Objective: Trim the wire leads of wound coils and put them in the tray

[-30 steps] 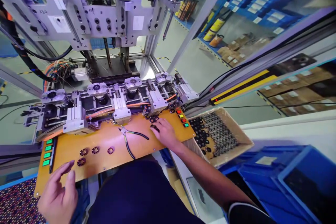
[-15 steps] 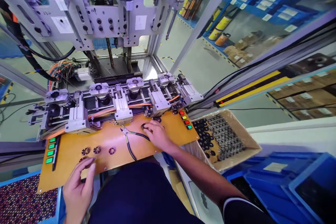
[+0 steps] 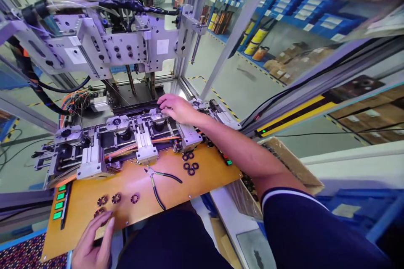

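Observation:
My right hand [image 3: 178,109] reaches over the third clamping fixture [image 3: 157,117] in the machine's row. Its fingertips pinch a small black ring [image 3: 158,109], partly hidden by the fingers, at the fixture's top. My left hand [image 3: 93,239] is low at the panel's front edge, thumb and fingers apart, holding nothing. Its fingertips are close to a small copper-and-black ring [image 3: 99,212]; I cannot tell whether they touch it. More such rings [image 3: 116,198] lie just beyond. Side cutters [image 3: 155,176] with open handles rest mid-panel, and several black rings [image 3: 191,171] are grouped to their right.
The orange panel [image 3: 78,201] carries green buttons [image 3: 59,205] and a black pen [image 3: 65,212] at its left. A machine head [image 3: 126,46] hangs above the fixtures. Beside my right arm stands a cardboard box [image 3: 296,162]; a blue bin of small parts [image 3: 28,252] is lower left.
My right hand has moved from the panel up and forward to the third fixture, carrying the black ring. Several black rings it covered now show. The view has tilted upward; my left hand stays near the rings.

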`<state>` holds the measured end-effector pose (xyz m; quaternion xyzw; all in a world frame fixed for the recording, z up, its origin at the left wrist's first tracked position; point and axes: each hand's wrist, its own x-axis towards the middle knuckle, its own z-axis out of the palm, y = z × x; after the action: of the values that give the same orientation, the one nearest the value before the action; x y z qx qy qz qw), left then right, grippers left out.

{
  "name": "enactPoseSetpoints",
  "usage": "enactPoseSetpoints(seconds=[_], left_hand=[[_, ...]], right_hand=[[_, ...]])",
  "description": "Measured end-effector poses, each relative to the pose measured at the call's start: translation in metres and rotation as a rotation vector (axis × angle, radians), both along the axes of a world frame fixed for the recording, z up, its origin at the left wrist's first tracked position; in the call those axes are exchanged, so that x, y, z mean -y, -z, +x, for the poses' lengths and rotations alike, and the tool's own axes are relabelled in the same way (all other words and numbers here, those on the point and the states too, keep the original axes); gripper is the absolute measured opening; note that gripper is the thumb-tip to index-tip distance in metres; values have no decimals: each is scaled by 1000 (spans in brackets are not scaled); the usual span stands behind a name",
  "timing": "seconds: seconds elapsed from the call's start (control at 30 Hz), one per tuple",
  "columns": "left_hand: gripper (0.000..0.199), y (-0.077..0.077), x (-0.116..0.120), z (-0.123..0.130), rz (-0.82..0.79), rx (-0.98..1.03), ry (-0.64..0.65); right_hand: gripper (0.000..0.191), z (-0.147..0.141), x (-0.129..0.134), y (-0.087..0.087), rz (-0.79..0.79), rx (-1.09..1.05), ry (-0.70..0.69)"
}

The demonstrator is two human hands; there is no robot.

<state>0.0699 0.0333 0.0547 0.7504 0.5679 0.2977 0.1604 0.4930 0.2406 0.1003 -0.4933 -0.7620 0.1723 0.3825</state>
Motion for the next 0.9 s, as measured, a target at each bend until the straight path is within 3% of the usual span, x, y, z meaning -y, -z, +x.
enactPoseSetpoints(seconds=[0.23, 0.47, 0.63, 0.7, 0.8, 0.9], left_hand=[[22, -4, 11, -7, -84, -18, -170], [23, -11, 2, 3, -77, -7, -135], [25, -11, 0, 6, -69, -32, -135], [21, -15, -8, 17, -56, -28, -27], [20, -23, -27, 56, -49, -28, 309], [31, -20, -48, 110, -117, -64, 589]], right_hand=[[14, -1, -18, 12, -46, 249, -98], [18, -6, -22, 3, -67, 419, -102], [25, -10, 0, 15, -50, 435, -66], [30, -10, 4, 20, -39, 423, -59], [38, -3, 10, 22, -26, 406, -62], [47, 11, 47, 29, 52, 317, 82]])
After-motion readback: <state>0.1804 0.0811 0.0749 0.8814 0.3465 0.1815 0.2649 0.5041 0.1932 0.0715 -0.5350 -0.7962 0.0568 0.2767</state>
